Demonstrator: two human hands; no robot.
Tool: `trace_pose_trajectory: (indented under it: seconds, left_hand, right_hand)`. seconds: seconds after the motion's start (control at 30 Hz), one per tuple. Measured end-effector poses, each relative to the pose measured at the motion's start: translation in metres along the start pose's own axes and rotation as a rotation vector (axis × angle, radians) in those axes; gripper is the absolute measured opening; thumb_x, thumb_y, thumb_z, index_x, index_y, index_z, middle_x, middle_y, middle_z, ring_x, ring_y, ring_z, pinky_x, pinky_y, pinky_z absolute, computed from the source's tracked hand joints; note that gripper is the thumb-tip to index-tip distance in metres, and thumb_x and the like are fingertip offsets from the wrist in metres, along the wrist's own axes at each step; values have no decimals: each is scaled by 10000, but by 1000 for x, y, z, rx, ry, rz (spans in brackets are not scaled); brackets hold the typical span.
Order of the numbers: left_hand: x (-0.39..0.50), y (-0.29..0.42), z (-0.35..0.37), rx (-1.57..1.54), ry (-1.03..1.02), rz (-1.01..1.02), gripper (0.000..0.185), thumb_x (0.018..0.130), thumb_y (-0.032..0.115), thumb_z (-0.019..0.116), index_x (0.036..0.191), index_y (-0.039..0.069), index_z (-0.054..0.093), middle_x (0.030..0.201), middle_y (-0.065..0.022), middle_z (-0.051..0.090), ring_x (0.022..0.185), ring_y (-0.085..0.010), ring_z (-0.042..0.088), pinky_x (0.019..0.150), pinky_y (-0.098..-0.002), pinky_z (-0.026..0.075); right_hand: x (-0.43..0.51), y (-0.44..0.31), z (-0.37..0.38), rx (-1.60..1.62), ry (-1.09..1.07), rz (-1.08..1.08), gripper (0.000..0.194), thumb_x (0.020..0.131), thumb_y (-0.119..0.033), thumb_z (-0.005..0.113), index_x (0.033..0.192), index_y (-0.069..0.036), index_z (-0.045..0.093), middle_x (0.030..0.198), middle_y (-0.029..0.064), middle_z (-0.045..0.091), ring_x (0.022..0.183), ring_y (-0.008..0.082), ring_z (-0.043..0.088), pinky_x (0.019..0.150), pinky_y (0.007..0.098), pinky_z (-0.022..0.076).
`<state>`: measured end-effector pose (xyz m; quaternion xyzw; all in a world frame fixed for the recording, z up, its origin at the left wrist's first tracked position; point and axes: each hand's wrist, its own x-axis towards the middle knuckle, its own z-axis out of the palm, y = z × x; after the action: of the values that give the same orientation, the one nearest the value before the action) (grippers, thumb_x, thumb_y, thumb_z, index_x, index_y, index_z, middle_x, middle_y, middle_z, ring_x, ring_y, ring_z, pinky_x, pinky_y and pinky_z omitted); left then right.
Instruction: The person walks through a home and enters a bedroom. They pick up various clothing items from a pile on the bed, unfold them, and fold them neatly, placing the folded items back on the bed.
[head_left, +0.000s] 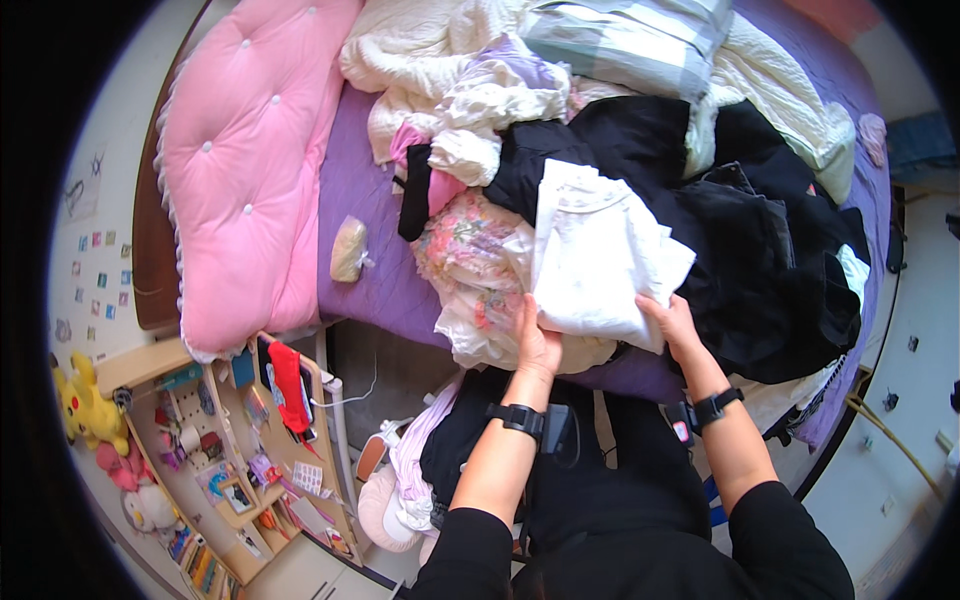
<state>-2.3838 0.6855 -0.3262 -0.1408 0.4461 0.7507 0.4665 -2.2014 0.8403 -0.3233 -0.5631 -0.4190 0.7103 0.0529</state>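
A folded white shirt, its round neckline facing up, is held between my two hands over the bed. My left hand grips its lower left corner, with the thumb along the edge. At the lower right corner my right hand pinches the fabric. Beneath and left of the shirt lies a floral ruffled garment. Black garments are heaped to the right, with dark jeans among them. A black strip of cloth hangs beside something pink.
The bed has a purple sheet, a pink tufted cushion at left, a cream quilt and a checked pillow. A small clear bag lies near the cushion. Shelves stand lower left, beside a clothes-laden chair.
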Motion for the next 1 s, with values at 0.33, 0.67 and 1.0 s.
trace_pose_trajectory:
  seconds: [0.33,0.67,1.0]
  left_hand:
    - [-38,20,1,-136,-22,-341,626,901,232,683,1429,47,401,1329,-126,552,1235,-282,528,1079,-448,417]
    - [-57,259,-99,-3,120,17,598,925,240,531,1435,-33,383,1342,-187,553,1213,-349,560,1083,-493,412]
    - [-29,433,-135,46,38,514,610,996,378,382,1444,-35,391,1413,-198,507,1263,-364,527,1102,-492,385]
  right_hand:
    - [-74,-26,62,195,-308,131,657,841,-279,799,1328,40,496,1212,117,634,1087,224,628,965,358,497]
    - [-34,-25,152,-674,-513,-176,262,904,-254,679,1058,-42,670,925,97,711,826,206,681,770,336,531]
    - [3,-26,146,-752,-198,-164,229,903,-169,637,1052,0,676,926,137,724,819,242,705,762,351,538]
